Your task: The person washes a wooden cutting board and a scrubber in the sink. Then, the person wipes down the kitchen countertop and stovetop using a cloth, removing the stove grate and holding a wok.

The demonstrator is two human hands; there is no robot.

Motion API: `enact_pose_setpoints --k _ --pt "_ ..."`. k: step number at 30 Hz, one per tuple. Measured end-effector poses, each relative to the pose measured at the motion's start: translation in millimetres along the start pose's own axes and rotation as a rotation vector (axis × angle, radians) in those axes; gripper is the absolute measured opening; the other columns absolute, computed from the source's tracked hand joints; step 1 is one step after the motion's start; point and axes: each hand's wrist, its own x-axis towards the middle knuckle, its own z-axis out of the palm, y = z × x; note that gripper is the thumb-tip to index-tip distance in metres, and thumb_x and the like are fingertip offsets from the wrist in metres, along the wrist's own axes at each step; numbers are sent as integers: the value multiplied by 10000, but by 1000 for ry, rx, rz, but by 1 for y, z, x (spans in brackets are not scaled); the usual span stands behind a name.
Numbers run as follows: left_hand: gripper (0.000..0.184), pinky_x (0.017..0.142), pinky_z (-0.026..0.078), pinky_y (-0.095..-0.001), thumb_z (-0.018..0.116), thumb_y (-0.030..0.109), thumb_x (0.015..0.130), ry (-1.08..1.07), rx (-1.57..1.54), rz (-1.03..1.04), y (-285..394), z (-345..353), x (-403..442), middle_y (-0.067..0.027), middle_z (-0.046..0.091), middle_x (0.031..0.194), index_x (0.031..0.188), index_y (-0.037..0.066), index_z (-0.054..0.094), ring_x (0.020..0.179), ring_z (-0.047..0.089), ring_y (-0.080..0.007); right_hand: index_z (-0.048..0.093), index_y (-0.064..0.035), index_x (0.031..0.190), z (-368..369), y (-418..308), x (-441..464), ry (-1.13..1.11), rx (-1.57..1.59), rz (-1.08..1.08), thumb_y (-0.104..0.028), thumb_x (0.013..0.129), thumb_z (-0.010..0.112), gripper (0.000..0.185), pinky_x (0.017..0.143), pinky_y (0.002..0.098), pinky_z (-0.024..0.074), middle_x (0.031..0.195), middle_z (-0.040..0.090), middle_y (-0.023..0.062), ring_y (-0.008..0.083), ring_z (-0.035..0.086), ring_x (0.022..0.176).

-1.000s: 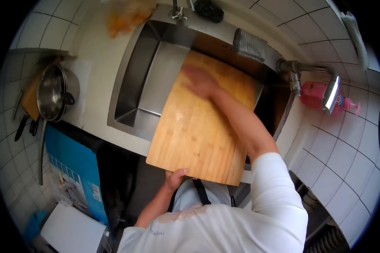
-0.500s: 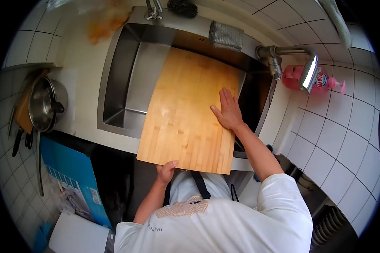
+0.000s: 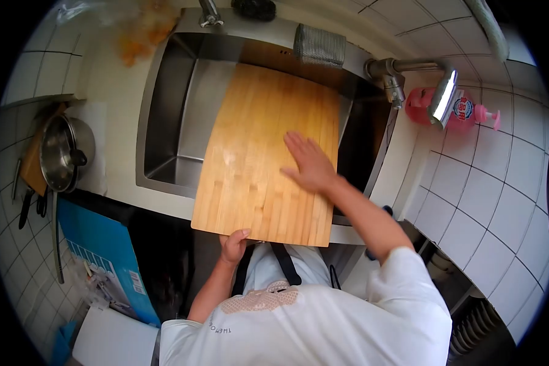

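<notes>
A large wooden cutting board (image 3: 268, 140) lies slanted across the stainless steel sink (image 3: 155, 146), its near end reaching past the counter edge toward my body. My left hand (image 3: 233, 245) grips that near edge, thumb on top and the other fingers hidden underneath. Flat on the right part of the board's face rests my right hand (image 3: 313, 165), fingers stretched out and thumb apart. The board's surface looks shiny in places.
A faucet (image 3: 387, 76) with a chrome spout and a pink soap bottle (image 3: 463, 110) stand to the right. A grey mesh scrubbing cloth (image 3: 319, 44) hangs on the sink's far rim. At left are a steel pot (image 3: 60, 152) and a blue box (image 3: 104, 244).
My right hand has slid left and inward across the board from near its right edge. My left hand still holds the near edge; the view has shifted slightly.
</notes>
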Motion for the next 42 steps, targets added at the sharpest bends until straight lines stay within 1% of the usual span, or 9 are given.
enact_pose_setpoints --k 4,14,17,21,28,30,32,34,42 --pt "480 851 449 -328 505 -24 676 10 0 -15 -5 0 4 -111 551 1064 1152 -28 447 965 555 -226 266 -5 1349 -13 62 103 -43 184 342 -443 836 468 704 1083 394 154 1396 271 199 319 226 1308" --pt "559 918 406 -354 506 0 660 34 64 -40 -9 -7 1 -116 521 1128 1209 -20 400 1063 514 -247 246 4 1355 -4 17 11 -41 -33 3 -473 837 458 736 1087 384 142 1418 232 185 302 193 1325" --pt "561 913 413 -352 504 1 662 47 25 -76 -5 -2 2 -116 525 1122 1212 -17 398 1068 513 -245 258 -9 1354 -2 91 86 19 51 196 -444 846 470 702 1074 386 178 1414 249 172 306 215 1318" --pt "565 902 426 -352 506 5 663 19 35 -77 -13 -16 0 -118 515 1144 1218 -12 397 1058 522 -245 287 7 1338 8 76 77 130 0 408 -467 833 474 717 1074 366 188 1387 295 195 305 246 1303" --pt "488 862 470 -363 512 -21 759 4 36 -8 -7 1 4 -123 530 1128 1232 1 392 1042 540 -245 311 3 1328 -11 12 -21 98 29 156 -425 825 522 694 1064 359 220 1367 321 211 289 279 1293" --pt "456 852 480 -365 511 -18 791 28 9 -61 -1 10 2 -124 535 1122 1231 4 394 1039 544 -244 377 18 1276 -30 26 -26 100 385 349 -356 837 544 601 955 341 377 1205 514 183 270 488 1132" --pt "402 800 495 -320 539 -14 818 -48 -62 -158 3 15 3 -109 537 1105 1201 20 421 976 567 -213 476 7 1152 -22 73 -23 450 894 491 -341 864 532 455 746 296 482 944 632 115 213 611 822" --pt "395 763 509 -324 542 -20 809 -49 -69 -165 1 19 1 -107 548 1082 1185 18 429 952 578 -218 508 -18 1039 -73 78 -20 738 1395 703 -371 885 503 385 613 273 478 800 625 60 148 573 638" --pt "385 729 516 -325 537 -3 805 -57 19 -148 -4 11 8 -109 573 1056 1178 24 445 918 597 -217 553 -42 869 -155 85 18 963 1528 834 -334 871 529 294 460 253 437 706 601 61 120 544 558"
